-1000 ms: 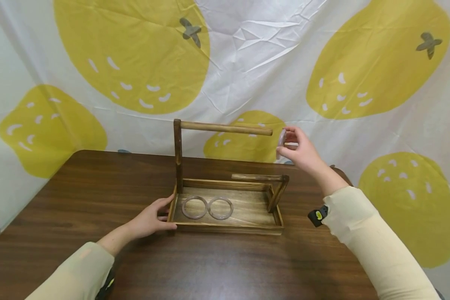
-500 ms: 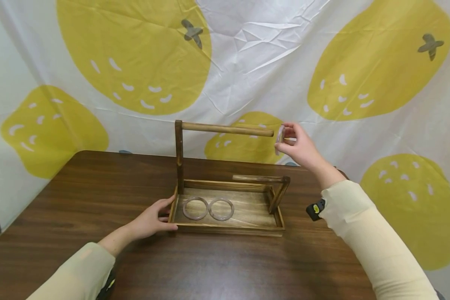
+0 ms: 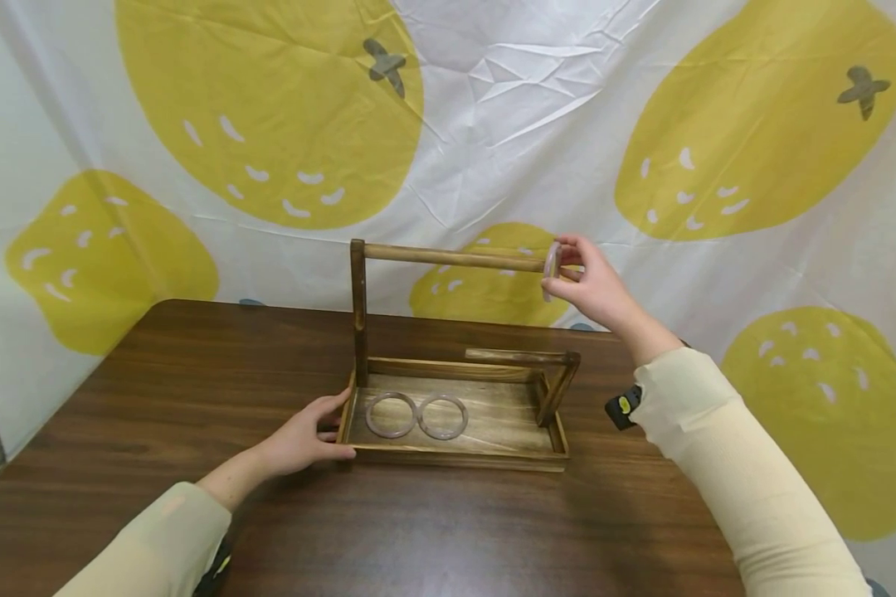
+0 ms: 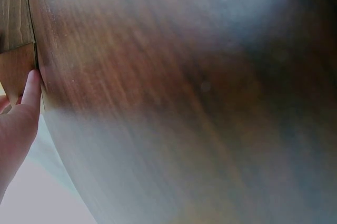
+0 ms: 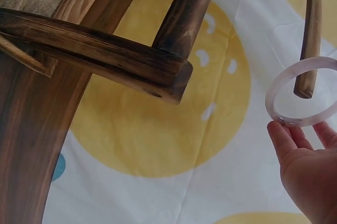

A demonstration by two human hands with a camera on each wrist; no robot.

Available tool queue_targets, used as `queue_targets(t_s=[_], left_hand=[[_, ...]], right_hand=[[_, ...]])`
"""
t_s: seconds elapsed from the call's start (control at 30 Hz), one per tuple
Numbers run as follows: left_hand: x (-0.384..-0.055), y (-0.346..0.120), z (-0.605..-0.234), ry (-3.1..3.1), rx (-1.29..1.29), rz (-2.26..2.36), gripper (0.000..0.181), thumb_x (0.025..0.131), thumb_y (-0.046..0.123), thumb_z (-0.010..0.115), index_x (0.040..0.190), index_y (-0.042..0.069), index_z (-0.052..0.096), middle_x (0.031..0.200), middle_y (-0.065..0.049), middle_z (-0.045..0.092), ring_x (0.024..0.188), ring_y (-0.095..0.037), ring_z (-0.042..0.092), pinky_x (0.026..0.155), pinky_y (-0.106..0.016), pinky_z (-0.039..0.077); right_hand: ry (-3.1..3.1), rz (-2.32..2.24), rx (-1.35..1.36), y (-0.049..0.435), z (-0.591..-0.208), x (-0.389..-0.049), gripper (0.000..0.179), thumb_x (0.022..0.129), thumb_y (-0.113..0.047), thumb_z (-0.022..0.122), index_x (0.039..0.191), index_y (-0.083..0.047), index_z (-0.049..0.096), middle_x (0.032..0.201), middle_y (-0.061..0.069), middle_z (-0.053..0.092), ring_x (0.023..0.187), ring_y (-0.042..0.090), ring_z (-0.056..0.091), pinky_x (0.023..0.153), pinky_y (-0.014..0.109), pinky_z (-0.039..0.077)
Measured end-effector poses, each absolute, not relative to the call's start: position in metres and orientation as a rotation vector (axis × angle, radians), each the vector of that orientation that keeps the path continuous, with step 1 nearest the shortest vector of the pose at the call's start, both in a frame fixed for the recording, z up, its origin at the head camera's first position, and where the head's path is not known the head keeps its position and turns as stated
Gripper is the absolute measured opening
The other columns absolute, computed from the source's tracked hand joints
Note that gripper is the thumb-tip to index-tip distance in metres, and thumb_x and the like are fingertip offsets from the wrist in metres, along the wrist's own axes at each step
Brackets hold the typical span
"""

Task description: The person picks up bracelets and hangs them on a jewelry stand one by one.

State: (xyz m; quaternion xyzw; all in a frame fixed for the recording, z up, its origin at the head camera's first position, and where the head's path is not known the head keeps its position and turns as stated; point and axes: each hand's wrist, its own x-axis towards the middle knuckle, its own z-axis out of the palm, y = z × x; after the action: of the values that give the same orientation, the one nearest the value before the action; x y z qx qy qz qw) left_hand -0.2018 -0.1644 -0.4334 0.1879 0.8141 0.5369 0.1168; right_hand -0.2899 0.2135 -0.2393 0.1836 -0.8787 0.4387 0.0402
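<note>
A wooden tray-shaped stand (image 3: 496,410) sits on the table, with a tall upper bar (image 3: 455,257) on a left post and a short lower bar (image 3: 504,356) on a right post. My left hand (image 3: 302,435) holds the tray's left end, thumb at the front corner and fingers along the side. Between thumb and fingertips, my right hand (image 3: 601,286) pinches a pale translucent bangle (image 5: 272,92), standing upright at the upper bar's free end. Through its opening the bar's tip (image 5: 305,87) shows in the right wrist view. Two similar bangles, a left one (image 3: 392,434) and a right one (image 3: 466,414), lie side by side in the tray.
The dark wooden table (image 3: 433,531) reaches back to a white cloth (image 3: 485,133) printed with big yellow fruit, hanging behind it. The lower bar's post (image 5: 105,50) juts up below the right hand. A black strap (image 3: 622,408) hangs at the right sleeve.
My right hand has moved slightly left and up, bringing the bangle from beside the upper bar's free end to right at it. The left hand, the stand and the two lying bangles stay put.
</note>
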Motion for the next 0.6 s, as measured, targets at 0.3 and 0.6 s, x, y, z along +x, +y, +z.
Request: queue_targets(t_s=[0.3,0.6], left_hand=[[-0.202,-0.166,-0.434,2.372,0.551,1.583,0.096,0.077,0.015,0.077,0.146,-0.008,0.015,0.14,-0.034,0.024,0.122,-0.049,0.042,0.094,-0.036,0.053],[-0.202,-0.164,-0.434,2.374,0.551,1.589,0.094,0.077,0.013,0.077,0.146,-0.008,0.016,0.139,-0.035,0.024,0.122,-0.05,0.042,0.094,-0.036,0.053]], right_hand=[[-2.69,1.318,0.611,0.208,-0.233,-0.293,0.067,0.085,-0.003,0.059,0.142,0.004,0.025,0.134,0.026,0.034,0.129,0.036,0.035,0.115,0.044,0.031],[-2.718,1.233,0.657,0.202,-0.228,-0.295,0.068,0.085,-0.006,0.061,0.143,0.003,0.026,0.137,0.026,0.034,0.132,0.037,0.033,0.117,0.044,0.028]])
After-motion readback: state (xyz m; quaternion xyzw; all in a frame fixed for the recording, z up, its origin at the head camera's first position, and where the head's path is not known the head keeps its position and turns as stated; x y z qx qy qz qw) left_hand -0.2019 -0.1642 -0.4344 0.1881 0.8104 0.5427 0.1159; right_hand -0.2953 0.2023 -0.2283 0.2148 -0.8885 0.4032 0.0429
